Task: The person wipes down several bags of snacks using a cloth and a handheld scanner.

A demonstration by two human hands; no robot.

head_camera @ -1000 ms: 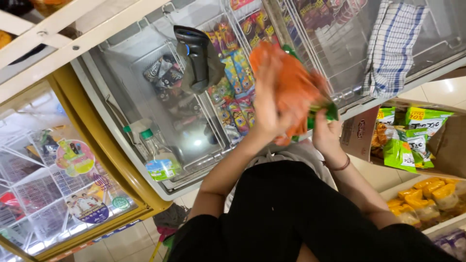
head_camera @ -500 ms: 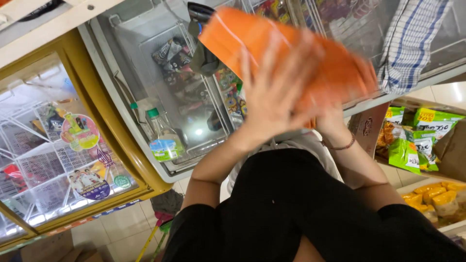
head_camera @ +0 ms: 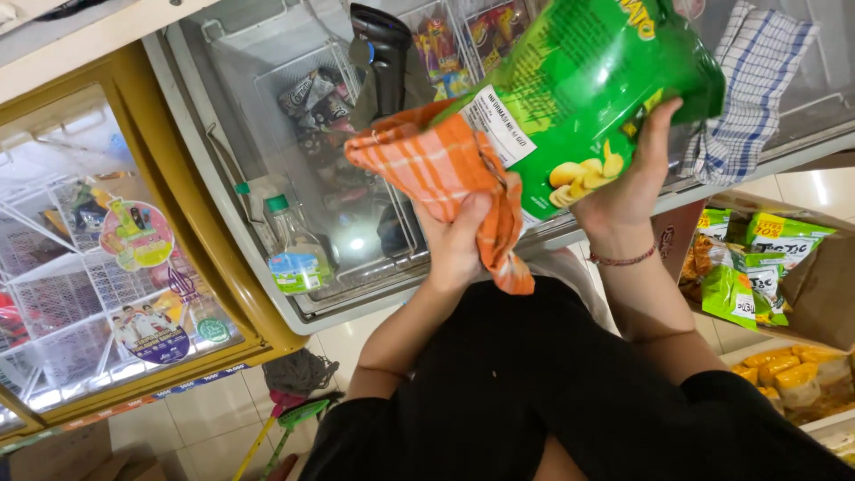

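support: glass-topped chest freezer | on lid: plastic bottle, black scanner, checked blue-white cloth

Two hands are in view — the left hand and the right hand. One orange checked cloth sits near the centre, and one large green snack bag is at one o'clock. One blue-and-white checked towel lies at two o'clock. One clear bottle with a green cap stands at nine o'clock, and one black handheld scanner at twelve. Two chest freezers show — a grey one and a yellow-framed one. At four o'clock, one cardboard box holds several green packets; their exact number cannot be told.
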